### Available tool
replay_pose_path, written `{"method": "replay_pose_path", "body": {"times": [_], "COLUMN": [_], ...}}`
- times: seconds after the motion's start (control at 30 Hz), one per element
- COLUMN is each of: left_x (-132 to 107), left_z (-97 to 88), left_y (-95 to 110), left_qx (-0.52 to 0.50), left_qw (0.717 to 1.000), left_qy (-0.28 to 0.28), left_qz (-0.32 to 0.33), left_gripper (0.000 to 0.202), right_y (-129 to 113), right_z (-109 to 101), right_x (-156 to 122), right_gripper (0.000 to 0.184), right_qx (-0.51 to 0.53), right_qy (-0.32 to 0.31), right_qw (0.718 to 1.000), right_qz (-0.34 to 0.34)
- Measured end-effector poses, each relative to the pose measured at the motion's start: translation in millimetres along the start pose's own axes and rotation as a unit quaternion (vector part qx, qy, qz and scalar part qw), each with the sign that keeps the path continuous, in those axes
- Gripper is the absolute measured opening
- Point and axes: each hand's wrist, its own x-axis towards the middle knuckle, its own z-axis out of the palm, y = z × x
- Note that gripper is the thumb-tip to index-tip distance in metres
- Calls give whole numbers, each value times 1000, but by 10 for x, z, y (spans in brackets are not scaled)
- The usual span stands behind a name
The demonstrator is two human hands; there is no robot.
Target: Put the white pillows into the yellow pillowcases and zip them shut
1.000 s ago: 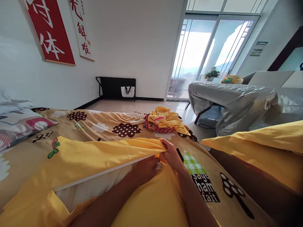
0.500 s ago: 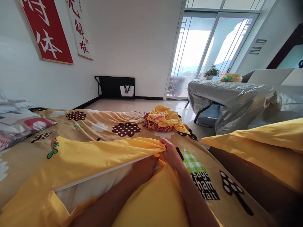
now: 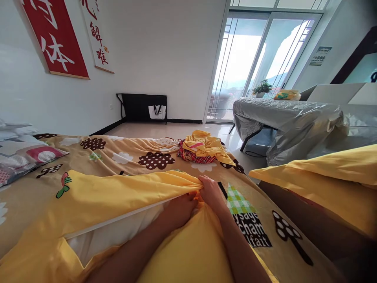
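Note:
A yellow fabric cover (image 3: 118, 192) with a watermelon print lies across my lap and the bed. Its long slit has a white strip along the edge, and a white filling (image 3: 108, 232) shows inside. My right hand (image 3: 211, 192) pinches the cover at the slit's far right end, where the cloth gathers into folds. Inside the slit, close beside it, my left hand (image 3: 183, 207) has its fingers curled against the cover's inner corner. The left fingertips are partly hidden by cloth, so their exact hold is unclear.
A patterned tan blanket (image 3: 156, 161) covers the bed. On it lie a crumpled yellow and red-plaid cloth pile (image 3: 202, 147) and a bagged bundle (image 3: 44, 153) at left. More yellow cloth (image 3: 330, 177) hangs over a box at right. Behind stands a plastic-covered table (image 3: 282, 114).
Both hands keep their places at the slit's end, with the left fingers shifting slightly. The whole view has moved a little.

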Motion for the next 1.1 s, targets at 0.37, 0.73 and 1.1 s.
{"method": "replay_pose_path", "body": {"times": [0.37, 0.73, 1.1], "left_x": [-42, 26, 31], "left_z": [-61, -20, -48], "left_y": [25, -84, -116], "left_qx": [-139, -340, -311], "left_qw": [987, 912, 920], "left_qy": [60, 80, 66], "left_qz": [-46, -214, -228], "left_gripper": [36, 29, 39], "right_y": [50, -28, 23], "right_z": [87, -35, 30], "right_x": [43, 36, 47], "right_gripper": [14, 14, 10], "right_qx": [189, 213, 238], "right_qy": [7, -28, -31], "right_qw": [982, 976, 970], "right_qz": [-10, -34, -37]}}
